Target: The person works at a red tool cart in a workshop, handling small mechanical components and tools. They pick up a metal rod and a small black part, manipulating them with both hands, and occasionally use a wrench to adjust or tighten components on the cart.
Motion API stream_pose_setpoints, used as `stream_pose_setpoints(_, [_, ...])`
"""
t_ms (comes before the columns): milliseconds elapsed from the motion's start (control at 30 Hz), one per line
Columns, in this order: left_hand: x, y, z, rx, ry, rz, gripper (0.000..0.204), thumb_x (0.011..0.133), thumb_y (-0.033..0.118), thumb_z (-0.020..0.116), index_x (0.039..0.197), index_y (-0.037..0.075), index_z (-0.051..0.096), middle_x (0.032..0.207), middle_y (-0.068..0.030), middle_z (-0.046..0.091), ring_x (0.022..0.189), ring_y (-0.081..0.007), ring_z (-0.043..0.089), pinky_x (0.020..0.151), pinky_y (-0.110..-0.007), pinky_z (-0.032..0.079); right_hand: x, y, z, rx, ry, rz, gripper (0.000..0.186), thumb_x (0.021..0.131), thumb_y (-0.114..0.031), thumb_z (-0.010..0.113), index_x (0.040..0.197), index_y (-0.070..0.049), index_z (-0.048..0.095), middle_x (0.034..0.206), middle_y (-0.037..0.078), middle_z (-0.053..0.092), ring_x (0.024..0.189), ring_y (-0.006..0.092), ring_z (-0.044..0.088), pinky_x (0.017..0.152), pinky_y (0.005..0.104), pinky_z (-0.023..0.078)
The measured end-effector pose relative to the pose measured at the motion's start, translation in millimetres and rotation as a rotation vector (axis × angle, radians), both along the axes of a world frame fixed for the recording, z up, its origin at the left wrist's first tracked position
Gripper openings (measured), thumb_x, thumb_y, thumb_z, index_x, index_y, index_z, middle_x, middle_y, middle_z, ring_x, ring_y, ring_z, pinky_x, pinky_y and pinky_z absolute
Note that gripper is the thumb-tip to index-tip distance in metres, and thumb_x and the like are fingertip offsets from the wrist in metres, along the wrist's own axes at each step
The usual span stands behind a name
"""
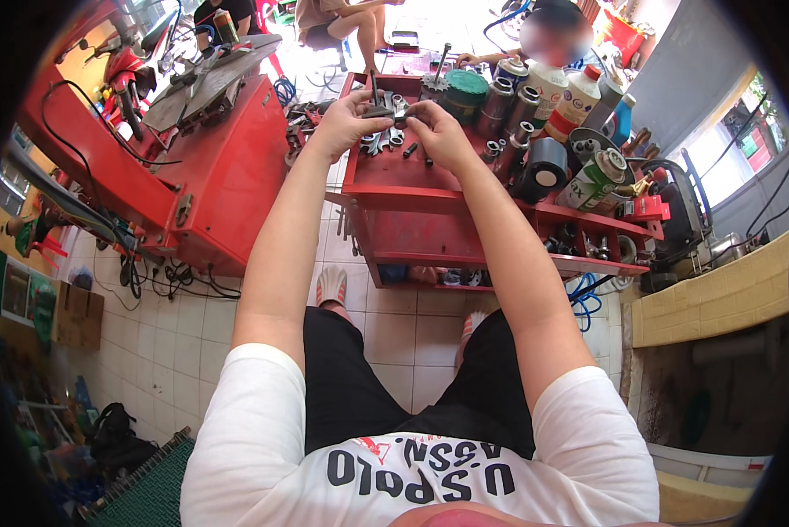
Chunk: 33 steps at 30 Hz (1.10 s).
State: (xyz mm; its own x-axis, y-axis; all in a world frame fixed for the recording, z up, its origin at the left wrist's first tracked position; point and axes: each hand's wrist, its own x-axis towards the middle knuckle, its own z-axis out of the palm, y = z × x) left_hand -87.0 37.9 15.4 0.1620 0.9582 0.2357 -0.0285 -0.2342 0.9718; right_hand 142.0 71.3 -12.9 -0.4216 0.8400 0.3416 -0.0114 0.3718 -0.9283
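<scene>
While left hand (pixel 352 123) holds metal piece (pixel 377 112), lettered shirt (pixel 416 474), labelled can (pixel 593 181)

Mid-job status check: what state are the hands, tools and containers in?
Left hand: pinching a dark piece
Right hand: fingers bent beside it, grip unclear
Wrenches: lying on the red cart
Green-lidded tub: lid on
Red-capped bottle: standing, cap on

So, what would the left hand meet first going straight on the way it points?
Beyond the dark flat metal piece in the left hand, most likely the bare right hand; silver metal wrenches on the red metal cart look lower, but depth is unclear.
</scene>
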Motion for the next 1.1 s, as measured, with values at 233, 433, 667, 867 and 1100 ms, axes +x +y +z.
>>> stream_pose_setpoints(233, [0, -2, 0, -0.009, 0.051, 0.004, 0.068, 0.087, 0.008, 0.087, 0.143, -0.001, 0.05, 0.117, -0.013, 0.073, 0.104, -0.0176, 0.073, 0.091, -0.028, 0.059, 0, -5, 6, 0.148, -0.164, -0.105, 0.025, 0.104, -0.015, 0.067, 0.122, 0.002, 0.066, 0.099, 0.012, 0.078, 0.078, 0.0157, 0.07, 0.073, 0.034, 0.057])
stream_pose_setpoints(433, [1, -1, -2, -0.072, 0.08, -0.022, 0.067, 0.091, 0.01, 0.084, 0.142, 0.001, 0.041, 0.113, -0.0159, 0.074, 0.101, -0.0205, 0.075, 0.089, -0.03, 0.061, 0, -8, 10, 0.018, -0.142, -0.094, 0.025, 0.107, -0.023, 0.065, 0.111, 0.001, 0.07, 0.089, 0.009, 0.076, 0.067, 0.0124, 0.065, 0.063, 0.0329, 0.053])
stream_pose_setpoints(667, [3, -4, 0, -0.012, 0.135, -0.037, 0.059, 0.09, 0.008, 0.084, 0.132, 0.005, 0.043, 0.113, -0.0142, 0.074, 0.097, -0.016, 0.071, 0.082, -0.028, 0.056, 3, -7, 14, 0.081, -0.292, -0.173, 0.051, 0.105, -0.045, 0.065, 0.089, 0.002, 0.074, 0.066, 0.008, 0.067, 0.059, 0.0142, 0.06, 0.059, 0.0361, 0.05])
stream_pose_setpoints(867, [9, -13, 7, -0.021, 0.158, -0.008, 0.06, 0.086, 0.009, 0.086, 0.128, 0.006, 0.044, 0.109, -0.0115, 0.074, 0.093, -0.0122, 0.069, 0.075, -0.025, 0.052, 1, -10, 14, 0.06, -0.356, -0.114, 0.058, 0.104, -0.052, 0.064, 0.089, 0.002, 0.076, 0.066, 0.01, 0.067, 0.06, 0.0161, 0.062, 0.061, 0.0378, 0.052])
stream_pose_setpoints(1100, [2, -8, 4, -0.02, 0.198, 0.082, 0.063, 0.085, 0.015, 0.089, 0.128, 0.008, 0.043, 0.106, -0.009, 0.074, 0.086, -0.0104, 0.066, 0.071, -0.024, 0.05, -7, -10, 14, 0.143, -0.012, -0.044, 0.037, 0.1, -0.034, 0.075, 0.115, 0.001, 0.071, 0.086, 0.007, 0.074, 0.077, 0.0135, 0.069, 0.066, 0.0332, 0.056])
